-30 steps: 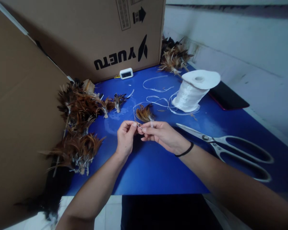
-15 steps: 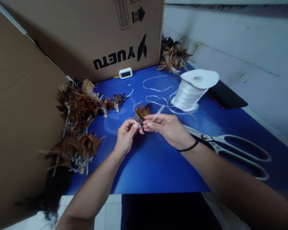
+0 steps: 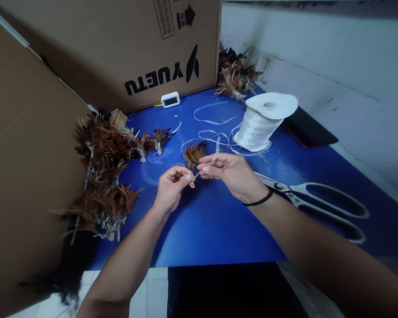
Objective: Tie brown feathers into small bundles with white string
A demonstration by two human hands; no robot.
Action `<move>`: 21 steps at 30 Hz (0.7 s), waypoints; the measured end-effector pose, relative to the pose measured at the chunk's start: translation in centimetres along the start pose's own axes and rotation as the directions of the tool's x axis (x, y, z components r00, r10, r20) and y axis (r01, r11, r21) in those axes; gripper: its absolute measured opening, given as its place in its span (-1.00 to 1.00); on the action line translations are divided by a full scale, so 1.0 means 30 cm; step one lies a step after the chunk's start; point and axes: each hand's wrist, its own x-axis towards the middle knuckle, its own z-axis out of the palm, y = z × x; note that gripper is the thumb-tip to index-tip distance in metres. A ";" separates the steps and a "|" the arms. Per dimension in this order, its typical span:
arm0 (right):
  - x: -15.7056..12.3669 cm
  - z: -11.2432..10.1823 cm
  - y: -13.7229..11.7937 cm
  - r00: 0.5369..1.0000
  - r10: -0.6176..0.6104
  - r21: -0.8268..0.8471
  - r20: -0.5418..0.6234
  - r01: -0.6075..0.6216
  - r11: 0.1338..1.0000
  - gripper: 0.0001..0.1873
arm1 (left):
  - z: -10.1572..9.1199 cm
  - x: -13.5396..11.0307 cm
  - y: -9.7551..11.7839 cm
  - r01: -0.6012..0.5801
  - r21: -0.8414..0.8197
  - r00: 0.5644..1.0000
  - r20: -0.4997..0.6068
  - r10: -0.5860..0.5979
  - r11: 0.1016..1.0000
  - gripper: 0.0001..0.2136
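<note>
My left hand (image 3: 173, 187) pinches the base of a small bunch of brown feathers (image 3: 194, 153), whose tips fan out away from me. Between the thumb and fingers of my right hand (image 3: 234, 176) is a clear plastic ribbon (image 3: 217, 149); its loose end sticks up above the knuckles. A short stretch of the ribbon runs taut from the right fingertips to the bunch's base at the left fingertips. The left fingers partly hide that base. Behind my right hand stands a white spool (image 3: 260, 126) wound with the same ribbon, loose loops lying beside it.
Large scissors (image 3: 295, 190) lie by my right forearm, and a dark phone (image 3: 310, 128) behind the spool. Feather bunches (image 3: 109, 207) pile up at the left, with more feathers (image 3: 237, 75) in the far corner. A small digital timer (image 3: 170, 100) stands before the cardboard box (image 3: 96, 48).
The ribbon between my hands is now drawn straighter, and its loose end has bent more upright. The whole view has shifted slightly; both hands keep their pinch.
</note>
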 end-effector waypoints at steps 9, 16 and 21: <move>-0.019 0.000 -0.024 0.952 -0.291 -0.276 0.098 0.306 0.911 -0.82 | -0.001 -0.002 0.009 0.083 -0.002 0.995 0.060 -0.083 0.997 -0.80; -0.026 -0.007 -0.015 0.880 -0.438 -0.433 0.185 0.473 0.767 -0.82 | -0.002 -0.007 0.006 0.120 0.079 0.987 0.097 -0.127 0.990 -0.82; -0.039 -0.003 -0.032 0.801 -0.530 -0.557 0.276 0.583 0.591 -0.83 | 0.000 -0.011 0.010 0.131 0.143 0.980 0.132 -0.150 0.981 -0.83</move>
